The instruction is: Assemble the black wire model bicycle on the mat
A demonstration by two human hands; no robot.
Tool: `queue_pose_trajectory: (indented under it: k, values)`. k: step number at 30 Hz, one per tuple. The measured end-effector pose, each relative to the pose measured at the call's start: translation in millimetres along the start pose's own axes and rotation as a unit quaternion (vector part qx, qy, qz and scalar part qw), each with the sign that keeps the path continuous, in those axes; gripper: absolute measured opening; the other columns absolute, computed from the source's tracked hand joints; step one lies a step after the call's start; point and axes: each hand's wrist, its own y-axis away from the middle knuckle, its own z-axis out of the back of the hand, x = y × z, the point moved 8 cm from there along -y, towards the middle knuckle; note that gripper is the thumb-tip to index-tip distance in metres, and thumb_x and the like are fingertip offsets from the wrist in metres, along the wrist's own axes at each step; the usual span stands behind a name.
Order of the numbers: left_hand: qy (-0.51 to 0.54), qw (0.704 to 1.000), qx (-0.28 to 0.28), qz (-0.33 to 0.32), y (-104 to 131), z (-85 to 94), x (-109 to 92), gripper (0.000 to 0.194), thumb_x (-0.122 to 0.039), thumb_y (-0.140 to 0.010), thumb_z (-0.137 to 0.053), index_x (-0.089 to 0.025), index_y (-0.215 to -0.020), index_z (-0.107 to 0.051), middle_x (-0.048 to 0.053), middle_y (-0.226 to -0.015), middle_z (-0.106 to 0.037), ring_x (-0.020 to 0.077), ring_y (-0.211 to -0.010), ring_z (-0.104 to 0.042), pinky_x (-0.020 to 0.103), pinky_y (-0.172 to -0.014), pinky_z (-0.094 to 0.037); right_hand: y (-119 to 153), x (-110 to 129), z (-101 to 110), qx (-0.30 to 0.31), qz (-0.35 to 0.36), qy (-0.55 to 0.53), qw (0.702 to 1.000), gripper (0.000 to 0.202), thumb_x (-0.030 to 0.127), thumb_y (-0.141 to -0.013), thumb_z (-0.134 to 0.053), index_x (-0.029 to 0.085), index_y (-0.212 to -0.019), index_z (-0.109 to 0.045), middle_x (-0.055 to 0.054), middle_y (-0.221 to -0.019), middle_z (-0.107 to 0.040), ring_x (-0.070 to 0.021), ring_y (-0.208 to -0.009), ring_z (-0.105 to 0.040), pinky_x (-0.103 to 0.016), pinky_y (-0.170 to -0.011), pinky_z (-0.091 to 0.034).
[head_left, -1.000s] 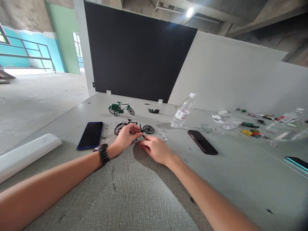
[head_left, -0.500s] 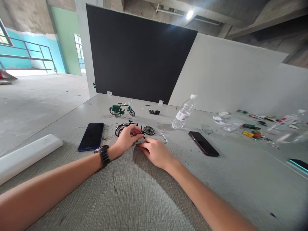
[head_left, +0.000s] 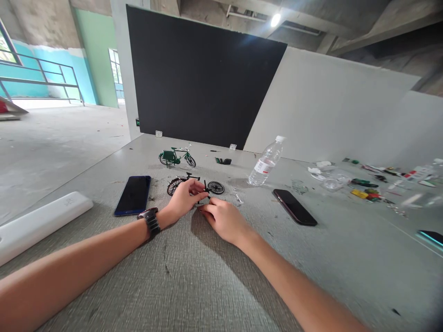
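Observation:
A black model bicycle (head_left: 176, 185) is on the grey table, its rear wheel and saddle to the left and its front wheel (head_left: 216, 187) to the right. My left hand (head_left: 184, 197), with a dark watch (head_left: 151, 221) at the wrist, is closed around the middle of the bicycle and covers much of the frame. My right hand (head_left: 223, 216) is beside it, just below the handlebar area, its thumb and fingers pinched together. What lies between those fingertips is hidden. Behind them a green model bicycle (head_left: 177, 157) with green side bags stands upright.
Left of my hands lie a blue-edged phone (head_left: 133, 195) and a long white object (head_left: 44, 223). To the right are small clear pieces (head_left: 238, 196), an upright water bottle (head_left: 265, 166) and a dark phone (head_left: 294, 207). Assorted small parts (head_left: 368, 193) are scattered at the far right.
The whole view has shifted slightly, so everything appears a little further right. Both hands keep the same pose at the black bicycle.

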Motion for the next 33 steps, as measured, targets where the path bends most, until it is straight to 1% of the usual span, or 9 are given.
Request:
queue_pose_trajectory:
  k: [6,12,29,33]
  values:
    - [0.000,1.000,0.005,0.005,-0.3,-0.9,-1.0,0.017,-0.022,-0.078,-0.074,-0.015,-0.088,-0.061,0.005,-0.084,-0.069,0.0164,-0.078,-0.064,0.030,-0.073,-0.050,-0.7,0.8,0.2,-0.002,-0.003,0.000,1.000,0.029,0.023,-0.100,-0.046,0.024,-0.104,-0.074,-0.005,-0.093,-0.066,-0.0169,-0.082,-0.064,-0.030,-0.074,-0.046]
    - [-0.001,1.000,0.003,0.007,0.2,-0.6,-1.8,0.017,-0.022,-0.079,-0.074,-0.016,-0.088,-0.062,0.005,-0.084,-0.069,0.0172,-0.079,-0.066,0.031,-0.074,-0.051,-0.5,0.7,-0.4,-0.001,-0.004,0.004,1.000,0.029,0.023,-0.101,-0.045,0.023,-0.105,-0.074,-0.005,-0.091,-0.065,-0.0171,-0.080,-0.063,-0.030,-0.072,-0.046]
    - [0.004,1.000,-0.006,0.003,-0.1,1.4,-1.8,0.016,-0.019,-0.077,-0.075,-0.015,-0.086,-0.063,0.004,-0.083,-0.068,0.0156,-0.078,-0.065,0.030,-0.074,-0.051,-0.1,-1.8,0.8,0.008,-0.006,0.005,1.000,0.028,0.018,-0.098,-0.048,0.024,-0.104,-0.074,-0.004,-0.087,-0.060,-0.0155,-0.076,-0.058,-0.028,-0.068,-0.041]
    - [0.010,1.000,-0.004,0.001,-0.9,1.4,-1.8,0.017,-0.020,-0.078,-0.075,-0.015,-0.087,-0.062,0.004,-0.085,-0.069,0.0157,-0.078,-0.065,0.031,-0.075,-0.052,-0.7,-0.6,1.5,0.000,-0.004,0.004,1.000,0.028,0.023,-0.100,-0.046,0.022,-0.101,-0.074,-0.005,-0.087,-0.061,-0.0166,-0.078,-0.060,-0.029,-0.069,-0.043]
